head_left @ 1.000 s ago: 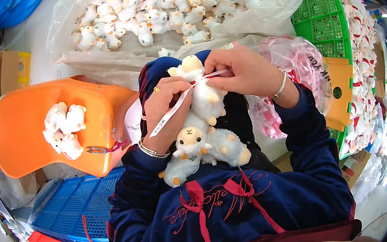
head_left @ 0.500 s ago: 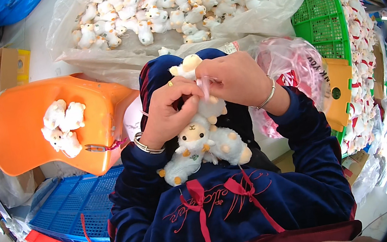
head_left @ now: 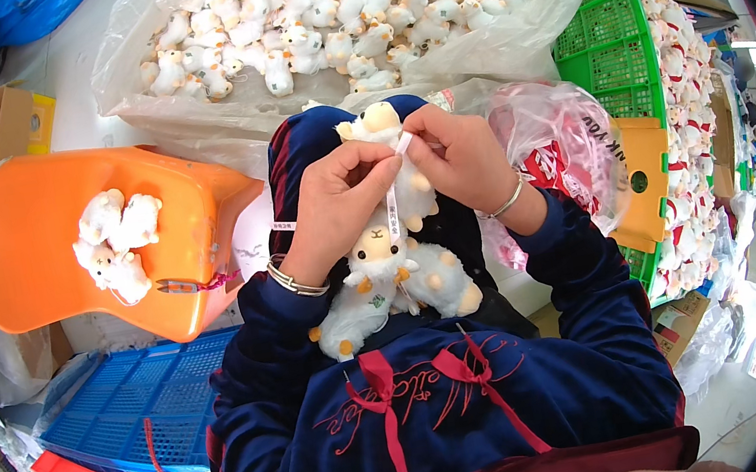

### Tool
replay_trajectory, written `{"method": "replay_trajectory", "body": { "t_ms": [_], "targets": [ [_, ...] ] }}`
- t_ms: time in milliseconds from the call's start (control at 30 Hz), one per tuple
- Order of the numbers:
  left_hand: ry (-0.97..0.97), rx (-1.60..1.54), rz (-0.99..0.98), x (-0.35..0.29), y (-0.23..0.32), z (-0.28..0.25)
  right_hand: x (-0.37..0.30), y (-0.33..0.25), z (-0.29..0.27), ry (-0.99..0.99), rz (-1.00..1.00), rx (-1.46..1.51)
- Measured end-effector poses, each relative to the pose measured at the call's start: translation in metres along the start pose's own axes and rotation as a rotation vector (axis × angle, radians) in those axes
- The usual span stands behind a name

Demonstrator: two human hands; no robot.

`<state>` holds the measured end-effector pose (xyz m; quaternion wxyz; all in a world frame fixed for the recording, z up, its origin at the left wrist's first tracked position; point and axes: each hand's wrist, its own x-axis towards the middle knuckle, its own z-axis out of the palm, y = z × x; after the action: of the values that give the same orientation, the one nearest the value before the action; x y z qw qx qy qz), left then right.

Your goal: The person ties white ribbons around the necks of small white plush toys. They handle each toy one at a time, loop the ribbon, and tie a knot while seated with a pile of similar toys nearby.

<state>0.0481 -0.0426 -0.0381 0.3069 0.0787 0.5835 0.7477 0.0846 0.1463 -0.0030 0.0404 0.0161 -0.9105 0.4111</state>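
Note:
My left hand (head_left: 340,204) and my right hand (head_left: 467,162) are closed in pinches on a white printed ribbon (head_left: 393,209). One ribbon end hangs down from between my fingers. The ribbon lies across the neck of a white plush sheep (head_left: 417,194), whose cream head (head_left: 376,120) points away from me. That sheep rests on my lap between my hands. Nearer to my waist lie two more plush sheep: one with its face up (head_left: 377,254), the other turned on its side (head_left: 442,281). My fingers partly hide the spot where the ribbon is pinched.
Ahead, a pile of plush sheep (head_left: 344,19) fills a clear plastic sheet. On my left, an orange chair (head_left: 20,253) bears several sheep and thread snips (head_left: 178,286), above a blue crate (head_left: 146,396). A plastic bag (head_left: 556,143) and green crate (head_left: 609,41) stand right.
My hands have drawn the ribbon up; its printed end now hangs in sight below my fingers. My right hand has turned and shifted slightly down. The sheep on my lap stay nearly in place.

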Motion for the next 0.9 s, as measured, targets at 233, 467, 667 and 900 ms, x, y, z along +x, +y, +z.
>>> {"method": "replay_trajectory", "body": {
  "t_ms": [233,467,667,900],
  "targets": [
    [0.018,0.117,0.061,0.005,0.002,0.003,0.003,0.004,-0.009,-0.150,0.167,0.255],
    [0.083,0.192,0.159,0.008,0.002,0.012,0.014,0.001,-0.017,-0.273,0.278,0.332],
    [0.155,0.186,0.148,0.009,0.004,0.017,0.017,0.010,-0.014,-0.232,0.290,0.336],
    [0.167,0.151,0.182,0.012,-0.011,0.019,0.026,0.011,-0.022,-0.303,0.163,0.365]
  ]
}}
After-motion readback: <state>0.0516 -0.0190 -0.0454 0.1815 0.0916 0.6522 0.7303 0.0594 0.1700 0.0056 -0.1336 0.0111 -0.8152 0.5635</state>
